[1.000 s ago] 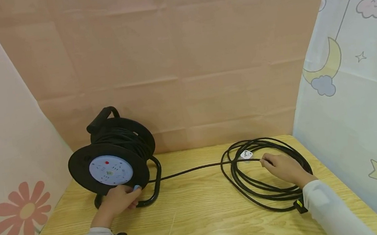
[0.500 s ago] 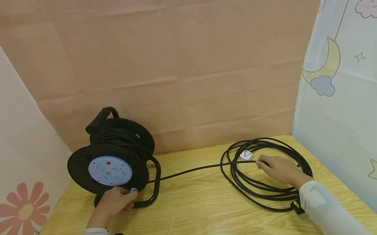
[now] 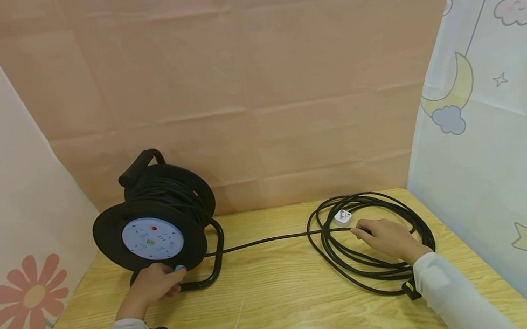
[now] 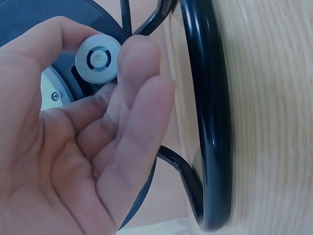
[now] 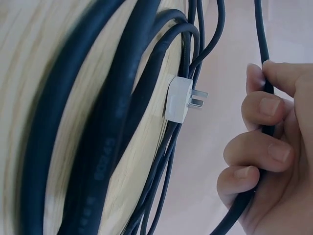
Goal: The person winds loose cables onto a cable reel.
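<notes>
left hand (image 3: 154,285), knob (image 4: 98,59): swung clockwise | right hand (image 3: 385,236), cable (image 3: 277,238): nearer reel (image 3: 153,238)

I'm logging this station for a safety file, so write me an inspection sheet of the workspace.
Surface: wood-grain tabletop with a thin pale line.
Job's things: black cable reel at left; white plug at the loose coil, pins pointing away from the tabletop.
Clutter: nothing seen.
Hands: left hand pinches the reel's knob; right hand grips the cable.
Cables: cable runs from reel to right hand; coil lies on the tabletop.
Surroundings: peach backdrop, printed sheets either side.
</notes>
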A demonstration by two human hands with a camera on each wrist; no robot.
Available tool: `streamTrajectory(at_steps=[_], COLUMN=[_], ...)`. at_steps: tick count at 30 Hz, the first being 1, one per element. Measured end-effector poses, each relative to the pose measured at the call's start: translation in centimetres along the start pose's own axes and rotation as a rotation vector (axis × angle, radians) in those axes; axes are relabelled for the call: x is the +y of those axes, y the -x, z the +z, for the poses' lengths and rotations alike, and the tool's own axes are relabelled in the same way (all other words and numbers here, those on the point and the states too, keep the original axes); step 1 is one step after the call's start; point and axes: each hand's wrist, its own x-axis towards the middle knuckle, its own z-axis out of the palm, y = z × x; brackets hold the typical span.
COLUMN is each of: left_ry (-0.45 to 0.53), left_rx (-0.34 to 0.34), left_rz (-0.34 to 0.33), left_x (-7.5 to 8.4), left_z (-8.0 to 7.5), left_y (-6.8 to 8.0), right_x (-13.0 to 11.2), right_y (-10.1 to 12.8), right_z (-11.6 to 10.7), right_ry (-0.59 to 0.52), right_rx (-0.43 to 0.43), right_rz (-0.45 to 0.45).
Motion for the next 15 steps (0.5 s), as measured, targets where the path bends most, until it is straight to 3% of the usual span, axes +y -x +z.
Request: streamTrajectory(at_steps=[15], left_ry=[0.006], left_rx=[-0.005], left_rz=[-0.027], left_x=[0.00], left_z=[-0.13], left_y=[0.00], right_x=[-0.17], right_y=[0.16], right_z=[0.37], right_ry=[-0.001], right_rx=[-0.011], right_rz=[0.008])
